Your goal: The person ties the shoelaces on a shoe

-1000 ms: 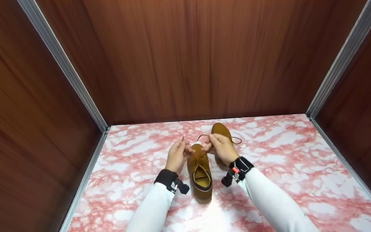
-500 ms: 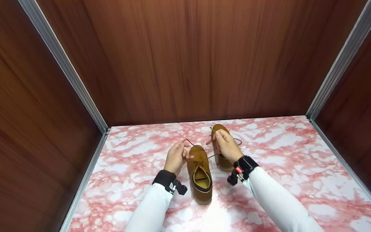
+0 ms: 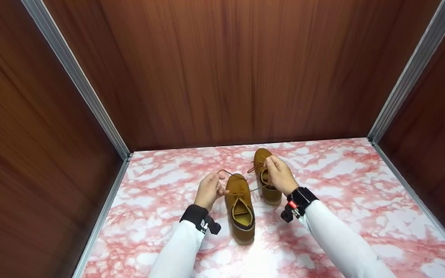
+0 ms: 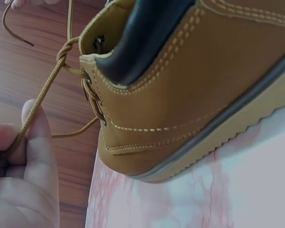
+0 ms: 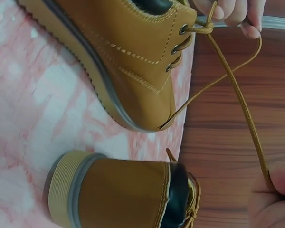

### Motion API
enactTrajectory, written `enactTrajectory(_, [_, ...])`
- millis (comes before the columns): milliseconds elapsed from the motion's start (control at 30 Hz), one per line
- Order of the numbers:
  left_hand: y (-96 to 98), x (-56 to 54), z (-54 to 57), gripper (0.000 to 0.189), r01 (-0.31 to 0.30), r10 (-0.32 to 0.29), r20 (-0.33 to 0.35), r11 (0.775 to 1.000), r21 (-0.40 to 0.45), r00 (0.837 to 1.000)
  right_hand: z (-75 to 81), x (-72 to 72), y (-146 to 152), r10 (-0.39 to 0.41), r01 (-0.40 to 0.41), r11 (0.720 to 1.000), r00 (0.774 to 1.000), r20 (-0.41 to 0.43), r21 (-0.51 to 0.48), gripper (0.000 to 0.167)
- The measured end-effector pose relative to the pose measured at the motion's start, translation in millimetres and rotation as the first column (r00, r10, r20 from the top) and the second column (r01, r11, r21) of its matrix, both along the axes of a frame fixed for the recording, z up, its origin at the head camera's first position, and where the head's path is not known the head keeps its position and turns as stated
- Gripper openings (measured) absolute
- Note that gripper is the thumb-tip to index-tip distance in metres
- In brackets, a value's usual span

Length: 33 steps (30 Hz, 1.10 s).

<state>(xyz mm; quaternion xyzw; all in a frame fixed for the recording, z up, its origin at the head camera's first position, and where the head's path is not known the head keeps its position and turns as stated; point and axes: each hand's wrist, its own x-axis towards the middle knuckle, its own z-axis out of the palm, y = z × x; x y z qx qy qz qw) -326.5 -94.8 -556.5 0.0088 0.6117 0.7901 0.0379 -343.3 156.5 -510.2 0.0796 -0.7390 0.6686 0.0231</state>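
- White sleeves [image 3: 346,239] reach in from the near edge, one arm on each side; this seems to leave the space between them free for the footwear.
- The near tan lace-up shoe [image 3: 240,210] stands upright on the marbled table [image 3: 160,235] between the arms, toe to the far side; its opening faces the person, probably for an easy reach to the laces.
- The left hand [image 3: 209,192] pinches one strand of the shoelace [image 4: 43,90] between thumb and fingers; its loose end arcs over to the toe.
- The right hand [image 3: 282,177] pinches the other strand; the hands are well apart, apparently to keep both strands drawn out from their crossing.
- The far tan shoe [image 3: 272,196] stands to the right, partly behind the right hand; its lace loops to the left.
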Motion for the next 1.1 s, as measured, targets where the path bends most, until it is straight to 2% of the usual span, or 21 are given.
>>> enactTrajectory(267, [-4.2,-0.4,-4.3,0.026,-0.011,0.011,0.013,1.0,-0.025,1.0,-4.7,-0.7,5.9,-0.046,0.057,0.993,0.994,-0.101,0.108,0.035])
enactTrajectory(433, [-8.6,-0.1,-7.0,0.028,-0.03,0.03,0.014,0.999,-0.042,0.999,-7.5,-2.4,11.5,-0.085,0.107,0.981,0.987,-0.136,0.162,0.034])
enactTrajectory(700, [-13.3,-1.1,-14.1,0.03,-0.057,0.059,0.009,0.988,-0.143,0.998,-11.4,-3.7,18.5,-0.086,0.102,0.981,0.991,-0.103,0.168,0.037])
enactTrajectory(900, [-14.6,-0.4,-16.7,0.026,-0.07,0.072,0.0,0.98,-0.187,0.997,-14.2,-5.1,27.3,-0.147,0.179,0.954,0.978,-0.145,0.241,0.033])
enactTrajectory(1100, [-17.5,0.6,-20.4,0.023,-0.058,0.056,-0.016,0.971,-0.234,0.998,-19.1,-5.6,35.6,-0.185,0.218,0.933,0.973,-0.136,0.288,0.033])
